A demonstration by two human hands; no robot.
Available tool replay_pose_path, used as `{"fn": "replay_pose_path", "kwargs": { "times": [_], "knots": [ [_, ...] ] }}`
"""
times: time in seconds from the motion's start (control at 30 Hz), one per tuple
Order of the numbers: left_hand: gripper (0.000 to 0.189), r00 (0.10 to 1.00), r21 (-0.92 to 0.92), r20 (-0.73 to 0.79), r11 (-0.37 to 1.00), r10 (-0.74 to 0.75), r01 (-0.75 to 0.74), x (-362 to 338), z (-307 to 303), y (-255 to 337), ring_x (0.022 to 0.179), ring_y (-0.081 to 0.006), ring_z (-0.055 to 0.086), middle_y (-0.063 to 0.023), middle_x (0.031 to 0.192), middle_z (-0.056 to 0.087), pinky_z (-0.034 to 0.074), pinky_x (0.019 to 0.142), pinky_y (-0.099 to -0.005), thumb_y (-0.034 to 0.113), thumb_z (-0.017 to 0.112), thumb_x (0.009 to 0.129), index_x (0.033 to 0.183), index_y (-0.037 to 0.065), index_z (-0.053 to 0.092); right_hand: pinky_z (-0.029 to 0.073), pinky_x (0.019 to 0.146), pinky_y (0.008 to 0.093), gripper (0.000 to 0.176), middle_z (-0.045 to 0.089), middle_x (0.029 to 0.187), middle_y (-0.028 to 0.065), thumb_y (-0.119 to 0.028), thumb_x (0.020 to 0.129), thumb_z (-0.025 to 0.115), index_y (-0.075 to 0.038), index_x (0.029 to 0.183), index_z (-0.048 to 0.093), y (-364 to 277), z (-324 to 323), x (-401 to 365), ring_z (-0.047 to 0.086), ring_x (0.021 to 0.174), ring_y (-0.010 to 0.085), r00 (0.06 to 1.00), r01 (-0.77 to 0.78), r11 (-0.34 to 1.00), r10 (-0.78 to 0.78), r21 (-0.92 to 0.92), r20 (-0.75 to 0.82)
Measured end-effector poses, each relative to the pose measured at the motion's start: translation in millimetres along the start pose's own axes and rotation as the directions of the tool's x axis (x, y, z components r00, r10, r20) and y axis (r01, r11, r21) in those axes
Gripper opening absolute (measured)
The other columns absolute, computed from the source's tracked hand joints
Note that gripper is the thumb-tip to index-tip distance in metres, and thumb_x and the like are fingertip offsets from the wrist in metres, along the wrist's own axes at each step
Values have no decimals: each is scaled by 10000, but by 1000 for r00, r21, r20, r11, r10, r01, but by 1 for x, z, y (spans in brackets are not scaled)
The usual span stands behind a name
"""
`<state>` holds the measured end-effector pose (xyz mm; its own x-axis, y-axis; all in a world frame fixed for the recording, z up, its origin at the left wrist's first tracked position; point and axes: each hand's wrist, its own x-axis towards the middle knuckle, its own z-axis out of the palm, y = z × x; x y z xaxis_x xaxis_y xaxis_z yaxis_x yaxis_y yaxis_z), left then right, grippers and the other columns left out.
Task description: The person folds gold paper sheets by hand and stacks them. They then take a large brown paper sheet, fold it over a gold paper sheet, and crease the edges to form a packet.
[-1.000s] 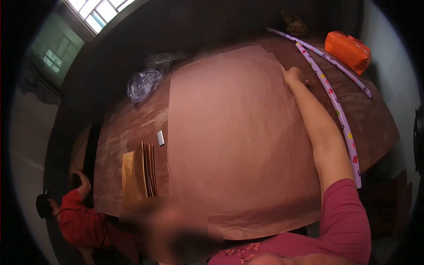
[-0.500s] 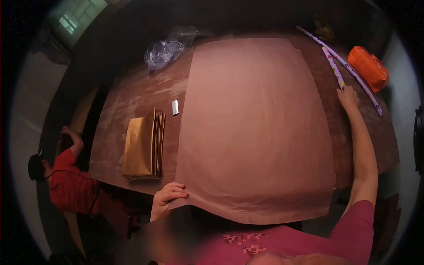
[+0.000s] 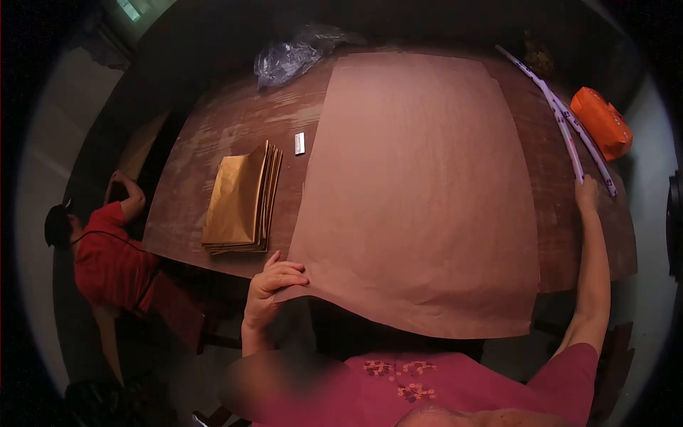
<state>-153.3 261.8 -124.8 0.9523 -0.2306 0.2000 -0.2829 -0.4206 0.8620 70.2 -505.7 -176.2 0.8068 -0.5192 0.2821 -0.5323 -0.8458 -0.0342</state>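
A large sheet of brown paper (image 3: 420, 185) lies over the middle of the table, its near edge hanging past the table's edge. My left hand (image 3: 272, 288) pinches the near left corner and lifts it slightly. At the far right, my right hand (image 3: 588, 195) is closed around the near end of a thin patterned stick (image 3: 567, 139), white and purple. A second, longer patterned stick (image 3: 590, 147) lies beside it, and the two cross or touch toward their far part. To the left of the sheet is a stack of folded gold paper (image 3: 238, 199).
A small silvery bar (image 3: 299, 143) sits between the gold stack and the sheet. Crumpled clear plastic (image 3: 288, 62) is at the back left, an orange pack (image 3: 602, 123) at the right edge of the wooden table (image 3: 192, 185). Another person in red (image 3: 114, 256) is at the left.
My right hand has drawn the shorter stick toward me. My left hand still grips the paper corner, now raised a little. The whole view has shifted slightly.
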Motion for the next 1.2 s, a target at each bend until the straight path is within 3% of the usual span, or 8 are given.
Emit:
{"fn": "replay_pose_path", "kwargs": {
  "times": [0.17,0.27,0.4,0.73,0.97,1.1,1.13,1.2],
  "knots": [
    [155,1000,-32,-16,999,-19,18,-6,4,2,1077,-217,662,-20,924,742,193,1174,-487,207,776,799,903,92,774,476,870,469,319,585,1090,183,-225,932,617,-45,1195,601,-73,-65,-42,586,1029,401,832,548,768,-455,333,-318],
    [95,1000,-38,-29,999,-8,7,-9,7,11,1057,-234,669,-48,921,754,192,1180,-487,118,770,778,858,68,766,473,858,432,306,580,1069,158,-160,903,642,-47,1184,601,-155,-124,-98,580,1012,368,724,660,515,-629,547,-282],
    [167,999,-41,-35,999,22,-23,-19,11,17,1068,-230,667,-30,921,745,206,1171,-477,201,781,788,900,77,774,473,861,440,289,594,1048,145,-134,882,665,-62,1157,612,-225,-124,-129,584,999,357,443,807,213,-835,551,-326],
    [150,987,-71,-154,995,53,-64,-15,12,62,966,-241,702,-67,887,755,272,1147,-461,169,767,787,868,43,767,460,940,454,411,594,1159,130,-190,855,715,-126,1251,624,-253,-81,-154,554,1117,351,320,837,235,-943,495,-94],
    [113,960,-180,-280,982,4,-57,34,12,83,919,-224,703,-97,872,754,357,1097,-461,104,730,833,880,2,747,456,927,455,481,578,1129,139,-164,834,738,-137,1288,581,-258,-75,-137,558,1077,351,177,843,120,-982,525,-60],
    [72,952,-175,-304,984,-35,-19,69,0,82,891,-168,679,-81,927,743,413,1043,-380,-7,674,875,904,-14,740,458,965,468,430,572,1180,188,-267,911,658,-86,1292,573,-264,-90,-135,549,1137,387,164,827,178,-984,533,75],
    [94,953,-258,-282,966,-108,33,76,-6,82,895,-120,653,-50,956,725,468,936,-290,-11,657,910,961,-24,735,458,965,468,430,572,1180,188,-267,911,658,-86,1292,573,-266,-97,-134,549,1137,387,159,827,174,-984,534,75],
    [108,936,-307,-326,951,-131,26,97,-7,81,894,-107,645,-39,959,717,475,884,-258,4,660,920,997,-31,728,447,992,470,468,557,1228,215,-323,952,589,-27,1311,548,-270,-108,-131,540,1168,404,229,737,326,-945,592,235]
  ]
}}
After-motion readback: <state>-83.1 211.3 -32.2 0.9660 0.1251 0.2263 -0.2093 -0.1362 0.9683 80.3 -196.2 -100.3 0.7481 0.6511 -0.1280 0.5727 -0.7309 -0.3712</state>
